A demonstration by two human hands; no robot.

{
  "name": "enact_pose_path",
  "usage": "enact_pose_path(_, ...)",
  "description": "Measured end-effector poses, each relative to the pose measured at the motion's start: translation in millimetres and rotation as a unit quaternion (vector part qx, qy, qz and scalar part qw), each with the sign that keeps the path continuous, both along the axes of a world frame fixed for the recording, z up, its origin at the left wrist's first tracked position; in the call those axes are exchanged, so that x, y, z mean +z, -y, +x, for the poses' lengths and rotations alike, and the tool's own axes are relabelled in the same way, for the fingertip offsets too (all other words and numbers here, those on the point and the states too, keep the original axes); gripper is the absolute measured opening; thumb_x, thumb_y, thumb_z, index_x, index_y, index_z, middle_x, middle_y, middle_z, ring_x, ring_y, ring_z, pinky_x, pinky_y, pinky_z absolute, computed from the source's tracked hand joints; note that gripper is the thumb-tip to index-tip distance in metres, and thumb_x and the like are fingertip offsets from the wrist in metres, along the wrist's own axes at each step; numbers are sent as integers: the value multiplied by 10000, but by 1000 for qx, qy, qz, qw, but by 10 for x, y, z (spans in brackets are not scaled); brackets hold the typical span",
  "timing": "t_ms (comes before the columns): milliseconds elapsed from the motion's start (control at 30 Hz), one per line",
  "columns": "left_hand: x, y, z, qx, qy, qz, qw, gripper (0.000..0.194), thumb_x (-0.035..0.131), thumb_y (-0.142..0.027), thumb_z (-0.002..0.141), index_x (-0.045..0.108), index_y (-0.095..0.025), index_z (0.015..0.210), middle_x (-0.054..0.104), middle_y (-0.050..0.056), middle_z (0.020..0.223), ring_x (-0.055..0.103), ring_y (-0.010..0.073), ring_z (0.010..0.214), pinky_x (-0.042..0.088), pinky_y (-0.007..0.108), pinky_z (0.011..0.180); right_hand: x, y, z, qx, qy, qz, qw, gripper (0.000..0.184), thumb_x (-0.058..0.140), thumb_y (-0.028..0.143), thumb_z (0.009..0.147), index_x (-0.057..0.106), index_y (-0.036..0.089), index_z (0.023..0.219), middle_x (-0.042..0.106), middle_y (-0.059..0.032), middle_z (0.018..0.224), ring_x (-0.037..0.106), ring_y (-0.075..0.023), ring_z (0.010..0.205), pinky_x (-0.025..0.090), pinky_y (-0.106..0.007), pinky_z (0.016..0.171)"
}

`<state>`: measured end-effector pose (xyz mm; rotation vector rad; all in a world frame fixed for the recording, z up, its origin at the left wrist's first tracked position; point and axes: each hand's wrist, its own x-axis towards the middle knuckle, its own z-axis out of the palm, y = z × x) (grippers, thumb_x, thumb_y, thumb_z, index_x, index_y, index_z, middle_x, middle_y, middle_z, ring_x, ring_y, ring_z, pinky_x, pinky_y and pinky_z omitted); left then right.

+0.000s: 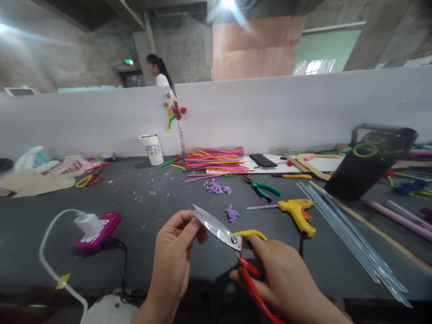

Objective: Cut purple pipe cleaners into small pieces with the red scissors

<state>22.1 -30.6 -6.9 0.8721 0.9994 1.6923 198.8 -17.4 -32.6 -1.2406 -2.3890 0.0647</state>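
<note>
My right hand (280, 270) grips scissors (219, 229) with one red handle and one yellow handle, blades pointing up and left. The blade tips meet the fingertips of my left hand (177, 252), which pinches a small purple piece (197, 212), mostly hidden by finger and blade. Just beyond the scissors lies a little pile of short purple pieces (231, 214). A second, looser pile of purple pieces (218, 187) sits farther back on the dark table.
A yellow glue gun (297, 213), teal-handled pliers (263, 188) and clear glue sticks (354, 238) lie at right, near a black bottle (371, 162). Pink stems (214, 159) are bundled at the back beside a white cup (151, 150). A purple power strip (97, 231) lies left.
</note>
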Motion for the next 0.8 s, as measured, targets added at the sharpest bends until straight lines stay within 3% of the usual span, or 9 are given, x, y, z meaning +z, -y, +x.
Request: enact_pose_path(800,11,0,4,-19,49,-11,999,54,614,-183,705,619,-134,682,570,-16,603,467,48,518,381,146,508,-12,-1,8,9,33,52,998,307,468,483,765,500,179,753,564,-14,554,531,-174,506,285,-246,478)
